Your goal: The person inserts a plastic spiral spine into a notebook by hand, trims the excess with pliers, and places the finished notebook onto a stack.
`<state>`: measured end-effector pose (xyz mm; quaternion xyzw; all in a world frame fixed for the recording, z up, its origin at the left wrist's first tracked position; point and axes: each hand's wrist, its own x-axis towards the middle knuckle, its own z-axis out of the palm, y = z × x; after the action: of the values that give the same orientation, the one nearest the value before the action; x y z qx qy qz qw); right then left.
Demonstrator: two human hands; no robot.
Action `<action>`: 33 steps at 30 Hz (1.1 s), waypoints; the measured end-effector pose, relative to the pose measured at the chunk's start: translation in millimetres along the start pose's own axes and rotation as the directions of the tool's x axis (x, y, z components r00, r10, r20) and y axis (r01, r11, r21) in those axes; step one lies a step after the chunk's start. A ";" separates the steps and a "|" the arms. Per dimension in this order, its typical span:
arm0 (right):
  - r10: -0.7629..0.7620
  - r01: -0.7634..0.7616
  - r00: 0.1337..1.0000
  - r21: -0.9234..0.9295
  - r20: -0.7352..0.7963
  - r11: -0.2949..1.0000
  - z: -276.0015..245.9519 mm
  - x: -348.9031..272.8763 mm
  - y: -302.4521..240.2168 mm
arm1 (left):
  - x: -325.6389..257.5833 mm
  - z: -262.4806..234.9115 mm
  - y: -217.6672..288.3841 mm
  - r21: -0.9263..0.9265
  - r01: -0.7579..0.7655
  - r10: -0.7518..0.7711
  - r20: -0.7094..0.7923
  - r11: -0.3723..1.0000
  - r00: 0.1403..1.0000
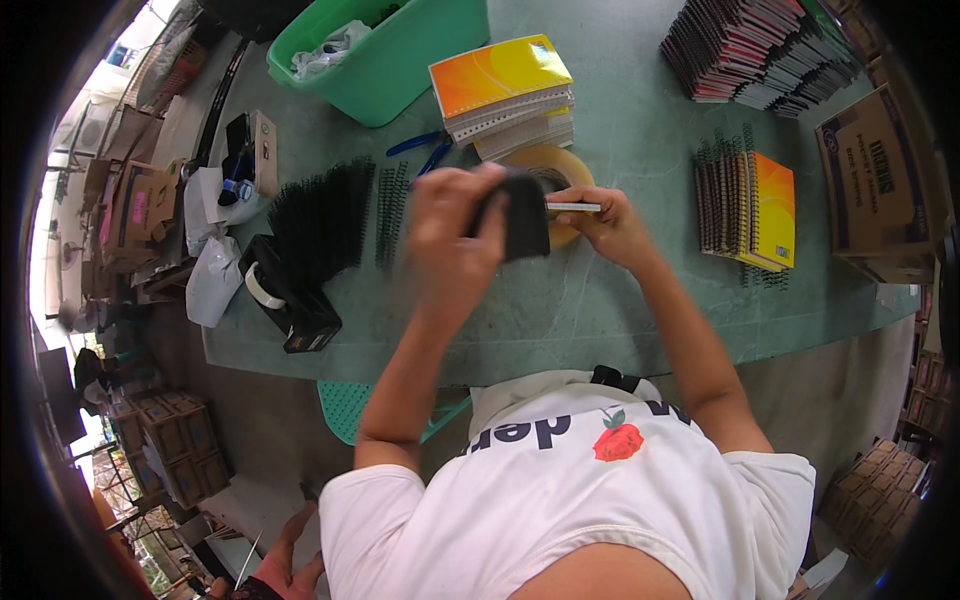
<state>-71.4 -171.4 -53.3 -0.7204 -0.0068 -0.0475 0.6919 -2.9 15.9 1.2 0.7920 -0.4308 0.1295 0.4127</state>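
My left hand [450,225], blurred by motion, is closed on a black flat piece [525,220] whose kind I cannot make out. Beside it, my right hand [612,228] pinches a thin white stack of paper [577,207] seen edge-on. Both hands are over a large roll of tape [545,157], partly hidden behind them. Just beyond lies a pile of punched notebook sheets with yellow-orange covers [505,78]. Pliers with blue handles [432,155] rest left of that pile. Black binding coils [390,215] lie left of my left hand.
A bunch of black coils [325,215] lies at the left, near a black tape dispenser [290,300]. A green bin [385,60] stands at the back. Bound yellow notebooks [768,210], a pile of spiral notebooks [750,50] and a cardboard box [880,185] are at the right.
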 end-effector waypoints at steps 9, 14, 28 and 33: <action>-0.026 0.030 0.999 0.086 -0.041 0.996 2.7 3.0 4.4 | -4.0 9.4 2.1 0.034 0.004 -0.007 0.085 0.999 0.996; 0.078 -0.081 0.996 0.065 0.037 0.995 0.8 1.0 4.3 | 20.3 6.4 12.5 -0.025 -0.004 -0.002 -0.239 1.000 0.971; 0.001 -0.002 1.000 0.039 0.008 0.999 3.4 8.4 -4.0 | -62.5 42.6 18.5 -0.132 0.243 -0.205 0.250 0.961 0.946; -0.144 0.143 0.990 0.121 0.006 0.982 0.5 4.3 1.4 | -18.7 18.8 15.3 0.043 -0.055 0.055 0.012 0.998 0.998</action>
<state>-67.0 -171.2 -54.4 -0.6754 -0.0666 -0.0915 0.7287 -28.9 8.0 -12.8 0.7893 -0.4518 0.1458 0.3895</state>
